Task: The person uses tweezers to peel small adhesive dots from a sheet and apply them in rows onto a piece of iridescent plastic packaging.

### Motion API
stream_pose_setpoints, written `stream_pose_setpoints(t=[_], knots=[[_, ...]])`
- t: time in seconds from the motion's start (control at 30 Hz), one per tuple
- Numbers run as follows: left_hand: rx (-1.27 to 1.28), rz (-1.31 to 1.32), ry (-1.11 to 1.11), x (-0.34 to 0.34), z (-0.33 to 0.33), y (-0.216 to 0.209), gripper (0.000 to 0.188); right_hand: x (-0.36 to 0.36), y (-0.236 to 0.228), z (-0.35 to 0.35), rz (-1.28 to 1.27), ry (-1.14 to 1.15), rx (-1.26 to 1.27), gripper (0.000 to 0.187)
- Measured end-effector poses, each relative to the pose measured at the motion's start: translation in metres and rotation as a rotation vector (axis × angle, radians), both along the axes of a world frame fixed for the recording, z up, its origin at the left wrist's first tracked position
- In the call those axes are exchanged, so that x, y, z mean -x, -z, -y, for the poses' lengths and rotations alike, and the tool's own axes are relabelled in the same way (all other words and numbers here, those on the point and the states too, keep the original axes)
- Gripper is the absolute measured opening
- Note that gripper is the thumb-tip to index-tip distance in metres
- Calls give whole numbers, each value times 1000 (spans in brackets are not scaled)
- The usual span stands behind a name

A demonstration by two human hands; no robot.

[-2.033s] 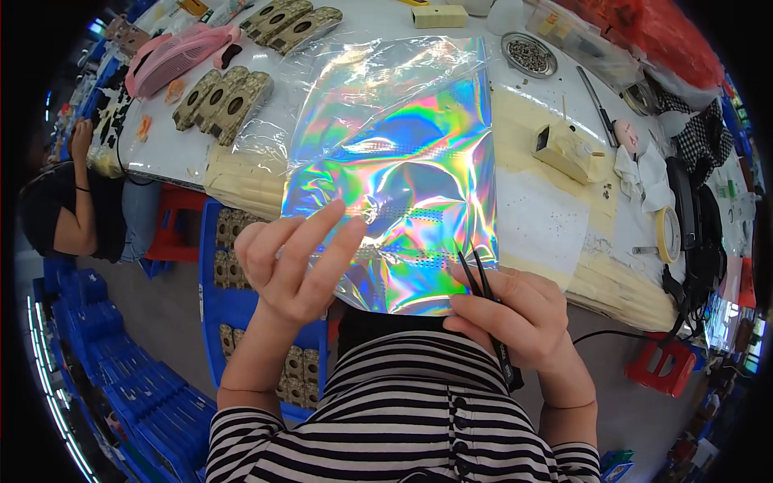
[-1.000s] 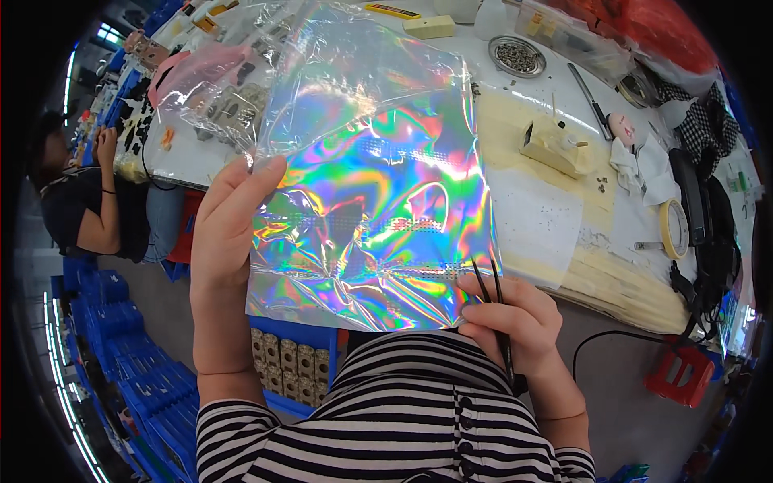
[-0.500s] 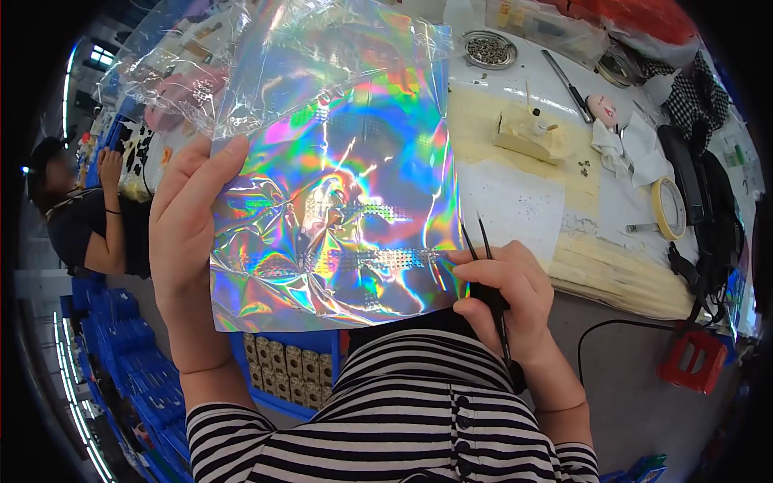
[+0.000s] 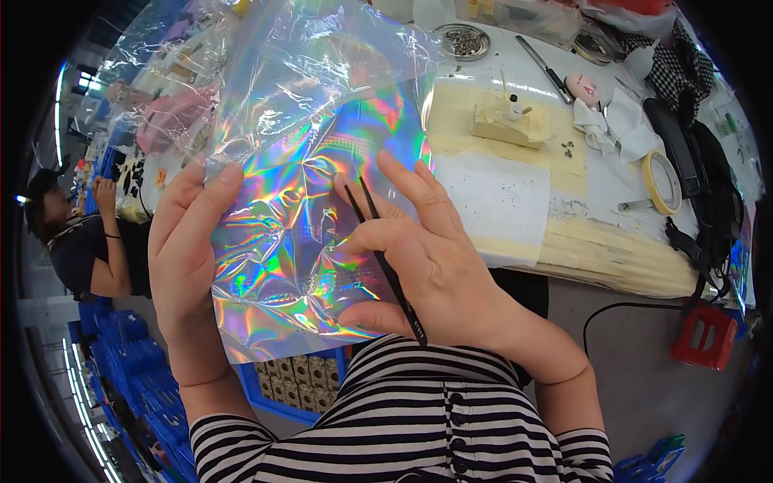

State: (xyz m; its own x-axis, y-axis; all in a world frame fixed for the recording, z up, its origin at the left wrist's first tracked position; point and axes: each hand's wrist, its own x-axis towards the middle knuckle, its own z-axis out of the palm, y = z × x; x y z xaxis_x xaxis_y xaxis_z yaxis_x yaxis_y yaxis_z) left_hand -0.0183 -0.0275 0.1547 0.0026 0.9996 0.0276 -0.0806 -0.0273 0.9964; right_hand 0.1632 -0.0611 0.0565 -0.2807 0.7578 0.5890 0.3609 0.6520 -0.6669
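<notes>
An iridescent, crinkled foil sheet hangs tilted in front of me, with clear plastic film along its upper part. Rows of tiny dots show faintly on the foil. My left hand pinches its left edge, thumb on the near side. Black tweezers rest in my right hand, their two tips apart and pointing up over the foil. The fingers of this hand are bent across the sheet's lower right, partly covering it. Whether they press on the foil I cannot tell.
On the bench to the right lie white paper with tiny specks, a pale block, a tape roll and a metal dish of small pieces. A blue bin holds metal parts below. Another person sits at left.
My right hand has moved left and up from the sheet's lower right corner to in front of the foil, carrying the tweezers. The sheet's lower edge has dropped a little.
</notes>
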Motion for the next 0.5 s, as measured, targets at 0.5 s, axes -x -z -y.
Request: stream_pose_setpoints(t=[0.5], knots=[[-139,-232,-150,5,-1,-2,24,-43,17,9,308,295,121,49]])
